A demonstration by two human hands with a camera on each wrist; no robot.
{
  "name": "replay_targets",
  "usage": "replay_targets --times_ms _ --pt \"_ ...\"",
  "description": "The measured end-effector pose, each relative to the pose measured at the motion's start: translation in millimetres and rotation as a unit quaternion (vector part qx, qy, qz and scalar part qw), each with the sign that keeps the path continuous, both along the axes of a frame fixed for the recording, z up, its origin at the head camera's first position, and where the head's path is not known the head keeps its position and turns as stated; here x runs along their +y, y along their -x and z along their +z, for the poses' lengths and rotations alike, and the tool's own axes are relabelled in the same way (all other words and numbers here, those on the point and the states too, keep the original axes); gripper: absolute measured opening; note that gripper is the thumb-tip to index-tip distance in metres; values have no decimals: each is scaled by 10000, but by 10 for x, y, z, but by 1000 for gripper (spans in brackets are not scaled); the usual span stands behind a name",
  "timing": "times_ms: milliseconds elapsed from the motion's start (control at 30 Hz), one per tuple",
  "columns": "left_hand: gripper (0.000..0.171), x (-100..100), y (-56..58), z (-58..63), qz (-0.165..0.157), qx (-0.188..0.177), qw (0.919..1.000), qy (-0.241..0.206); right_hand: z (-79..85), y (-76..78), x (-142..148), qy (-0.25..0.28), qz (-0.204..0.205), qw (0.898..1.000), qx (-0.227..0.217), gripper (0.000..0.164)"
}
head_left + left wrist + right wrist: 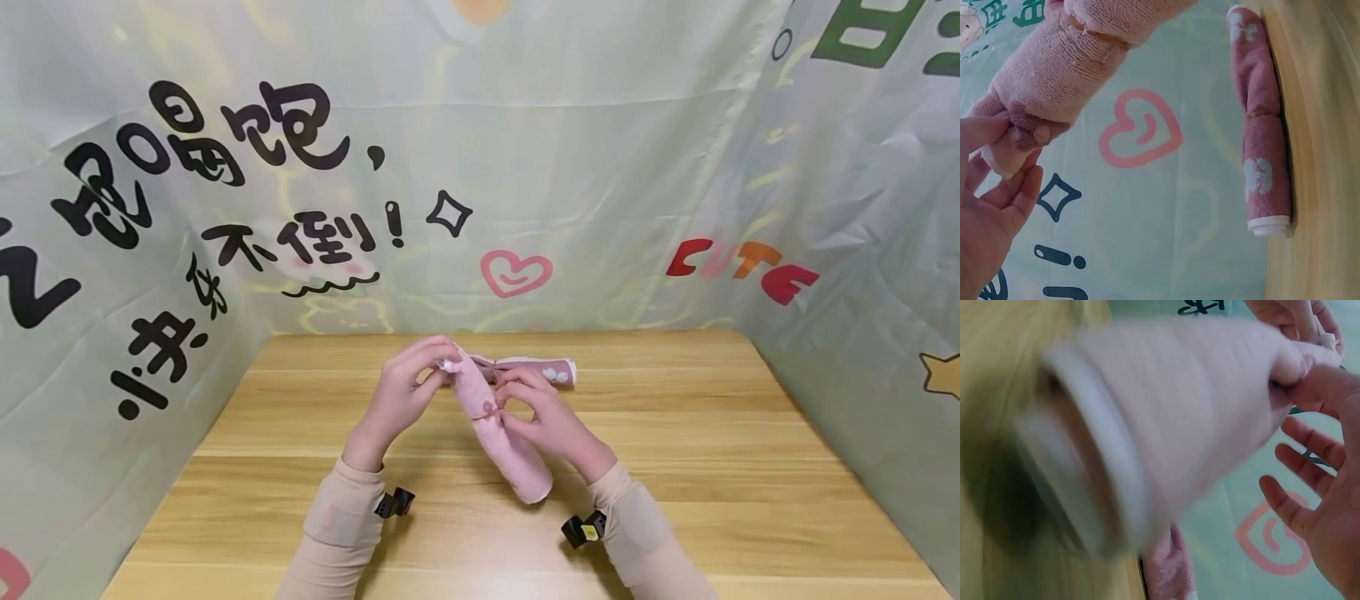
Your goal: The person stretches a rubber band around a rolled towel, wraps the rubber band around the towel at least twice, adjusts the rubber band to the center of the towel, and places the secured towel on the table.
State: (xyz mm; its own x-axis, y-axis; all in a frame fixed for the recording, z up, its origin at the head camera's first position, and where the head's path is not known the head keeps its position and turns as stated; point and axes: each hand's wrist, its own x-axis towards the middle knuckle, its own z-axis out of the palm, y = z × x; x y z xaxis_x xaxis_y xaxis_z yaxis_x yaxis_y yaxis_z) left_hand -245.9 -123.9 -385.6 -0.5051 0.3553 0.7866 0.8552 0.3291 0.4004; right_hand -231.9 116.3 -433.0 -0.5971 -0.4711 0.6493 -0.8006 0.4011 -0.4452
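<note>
A light pink rolled towel [517, 462] is held up at a slant above the table, with a thin orange-brown band [1100, 39] cinched round its middle. My left hand [397, 396] pinches the towel's far upper end; in the left wrist view its thumb and fingers grip a darker pink patch [1038, 128]. At the band, the thumb and index finger of my right hand [551, 417] pinch the towel's side, and the other fingers are spread apart in the right wrist view. The towel's lower end, blurred there, shows a pale layered edge [1094, 444].
A darker pink rolled towel [536, 369], tied at its middle and patterned in pale blue, lies on the wooden table [675, 433] behind the hands. Printed cloth walls [600, 167] enclose the table's back and sides. Small black cameras [395, 503] sit at both wrists.
</note>
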Motion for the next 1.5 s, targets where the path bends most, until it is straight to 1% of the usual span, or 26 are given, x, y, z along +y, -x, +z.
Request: replay_targets --times_ms 200,300,367,433,467,567,667,733,800,867,933,967,1000,1033,1067,1133,1233,1333,1500 --pt "18 13 -7 11 254 -197 9995 30 47 -4 23 -78 -266 9996 85 11" --pt "17 22 -4 5 562 -381 9976 160 62 -17 11 -225 -444 9988 38 10" --pt "18 33 -6 -3 850 -613 9941 263 71 -30 -3 -393 -619 9973 -21 18" --pt "20 50 -9 -12 1172 -957 9879 350 81 -46 -20 -654 -831 9943 -152 32" --pt "20 59 -12 -15 1283 -1185 9840 361 82 -50 -32 -802 -955 9920 -207 39" --pt "20 90 -20 -17 1500 -1905 9695 356 82 -57 -58 -1217 -1264 9838 -359 52" --pt "21 109 -28 -13 1465 -2532 9558 309 68 -43 -58 -1382 -1483 9784 -407 53" --pt "25 115 -28 -14 1427 -2740 9502 418 61 -31 -37 -1351 -1552 9777 -412 51" --pt "37 117 -20 -24 1371 -2837 9465 692 58 -21 -6 -1281 -1603 9778 -428 49" --pt "54 116 -16 -39 1304 -2810 9435 1181 64 -12 28 -1225 -1620 9779 -494 49" --pt "71 117 -11 -61 1165 -2712 9410 1657 74 -10 60 -1180 -1631 9775 -631 47" --pt "77 118 -9 -72 1124 -2642 9400 1844 82 -11 73 -1155 -1604 9775 -734 46" --pt "78 121 -6 -84 1097 -2547 9404 1970 90 -12 85 -1132 -1571 9776 -821 44" --pt "76 124 -6 -95 1102 -2420 9426 2019 98 -15 95 -1112 -1518 9779 -907 43" --pt "70 130 1 -105 1128 -2289 9463 1986 107 -18 105 -1091 -1448 9787 -960 41" --pt "55 136 8 -114 1272 -1993 9557 1753 119 -20 117 -1026 -1233 9817 -1029 38" --pt "34 138 10 -103 1532 -1515 9662 1417 130 -15 126 -907 -857 9880 -906 34" --pt "28 138 5 -86 1644 -1305 9702 1214 119 -6 127 -674 -576 9931 -767 32" --pt "29 157 0 -88 1788 -1157 9721 981 77 14 140 -271 -525 9964 -610 34"
